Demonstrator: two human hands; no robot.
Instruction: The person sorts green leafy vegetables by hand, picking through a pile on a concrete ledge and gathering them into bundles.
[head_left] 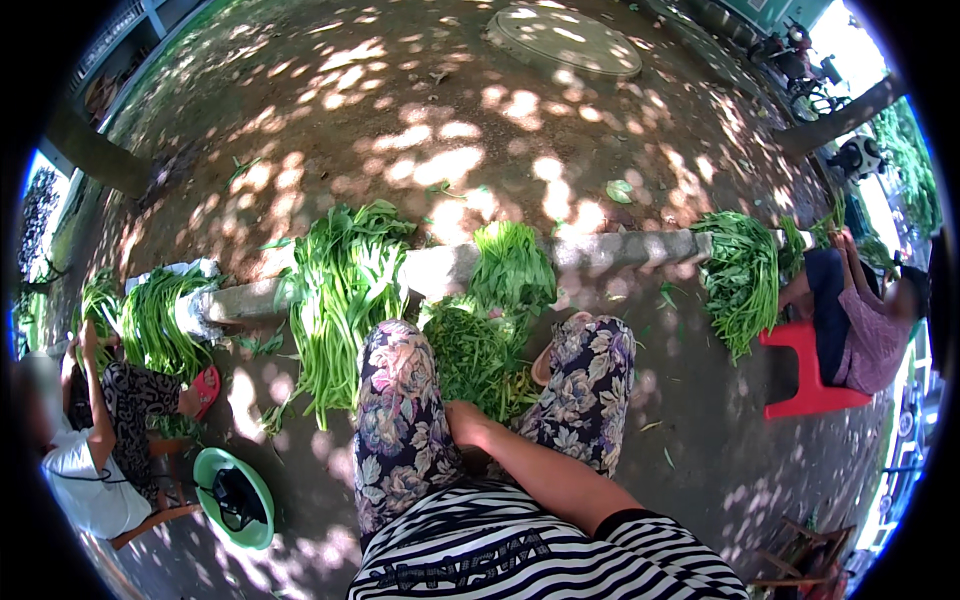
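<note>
My right hand (466, 424) reaches across between my knees and lies against the inner side of my left leg, in flower-patterned trousers (398, 400). Its fingers are hidden, so I cannot see whether it holds anything. My left hand is out of sight. Just beyond the right hand, a loose heap of green leaves and stem pieces (470, 350) covers the ground between my feet. Past it, a bunch of leafy greens (512, 262) lies over a low concrete curb (440, 270). A bigger bunch of long-stemmed greens (345, 300) drapes over the curb to the left.
At left, a seated person (95, 470) handles greens (160, 315) beside a green basin (236, 500) with a dark item inside. At right, another person (865, 335) sits on a red plastic stool (805, 370) near more greens (742, 275). A round cover (565, 42) lies in the dirt ahead.
</note>
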